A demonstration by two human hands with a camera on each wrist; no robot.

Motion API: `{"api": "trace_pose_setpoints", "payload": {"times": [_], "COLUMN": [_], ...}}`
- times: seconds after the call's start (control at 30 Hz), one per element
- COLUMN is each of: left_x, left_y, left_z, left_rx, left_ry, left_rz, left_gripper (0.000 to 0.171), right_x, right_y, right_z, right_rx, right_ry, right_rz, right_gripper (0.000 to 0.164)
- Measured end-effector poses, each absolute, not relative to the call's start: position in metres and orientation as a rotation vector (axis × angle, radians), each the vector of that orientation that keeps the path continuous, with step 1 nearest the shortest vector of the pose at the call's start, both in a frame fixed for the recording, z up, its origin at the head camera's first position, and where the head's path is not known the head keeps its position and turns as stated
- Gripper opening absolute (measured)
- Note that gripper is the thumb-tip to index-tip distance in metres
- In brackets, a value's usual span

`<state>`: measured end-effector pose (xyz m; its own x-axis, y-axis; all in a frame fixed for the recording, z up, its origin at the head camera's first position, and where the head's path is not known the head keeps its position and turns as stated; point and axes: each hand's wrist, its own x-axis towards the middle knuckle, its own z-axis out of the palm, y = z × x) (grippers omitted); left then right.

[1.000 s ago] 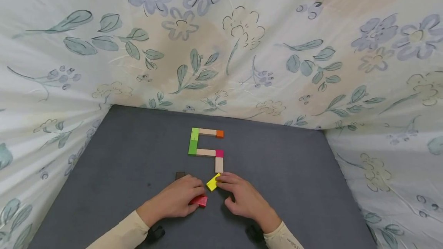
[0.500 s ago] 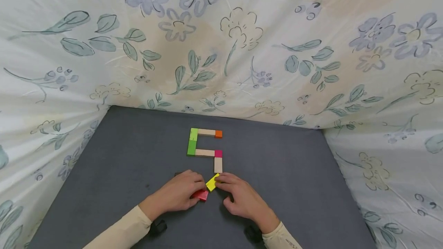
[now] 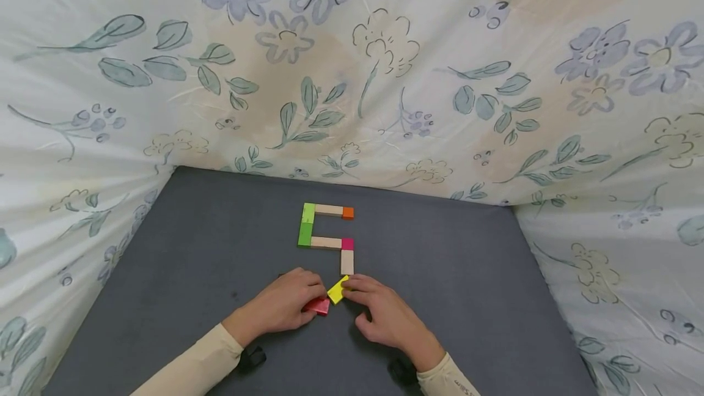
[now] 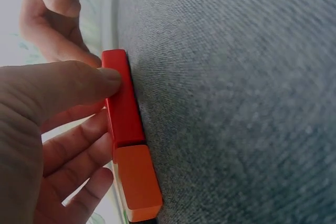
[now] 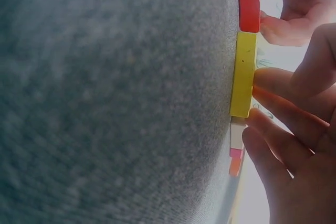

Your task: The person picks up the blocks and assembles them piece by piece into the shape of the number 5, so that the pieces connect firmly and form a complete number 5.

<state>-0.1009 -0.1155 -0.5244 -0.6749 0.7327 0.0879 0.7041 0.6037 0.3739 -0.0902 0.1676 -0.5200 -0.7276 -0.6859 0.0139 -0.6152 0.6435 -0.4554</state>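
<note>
My left hand [image 3: 283,303] pinches a red block [image 4: 126,111], thumb on its near side. An orange block [image 4: 139,182] lies end to end with the red one in the left wrist view; the left hand hides it from the head view. Fingertips of my right hand [image 3: 385,316] touch a slanted yellow block [image 3: 337,291], its thumb held away from it. Red and yellow corners lie close together. Beyond the yellow block, a plain wooden block [image 3: 347,262] leads up to a pink block [image 3: 348,244].
Further along the row come another plain wooden block [image 3: 326,242], a green block [image 3: 305,234], a lime block [image 3: 308,212], a wooden block [image 3: 329,209] and an orange end block [image 3: 348,213]. Floral cloth [image 3: 352,78] walls the dark grey tabletop [image 3: 440,261] at the back and sides.
My left hand has slid the red block forward, nearer the yellow block. It now covers nearly all of the dark brown block seen beside it earlier. The right hand has stayed in place.
</note>
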Motion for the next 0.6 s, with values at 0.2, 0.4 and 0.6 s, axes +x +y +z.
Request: {"api": "trace_pose_setpoints", "payload": {"times": [0.2, 0.4, 0.6], "left_x": [-0.1017, -0.1019, -0.1019], "left_y": [-0.1160, -0.1159, -0.1162], "left_z": [-0.5257, -0.5261, -0.5272], "left_rx": [1.235, 1.236, 1.238], "left_ry": [2.752, 2.760, 2.767], "left_rz": [0.591, 0.587, 0.592], "left_gripper": [0.033, 0.033, 0.034], "right_x": [-0.0894, -0.0879, -0.0875], "right_y": [0.1669, 0.1658, 0.1656], "right_z": [-0.5182, -0.5164, -0.5172], "right_rx": [-1.071, -1.049, -1.047], "right_ry": [2.702, 2.694, 2.700], "right_rz": [-0.646, -0.638, -0.630], "right_gripper": [0.054, 0.055, 0.055]}}
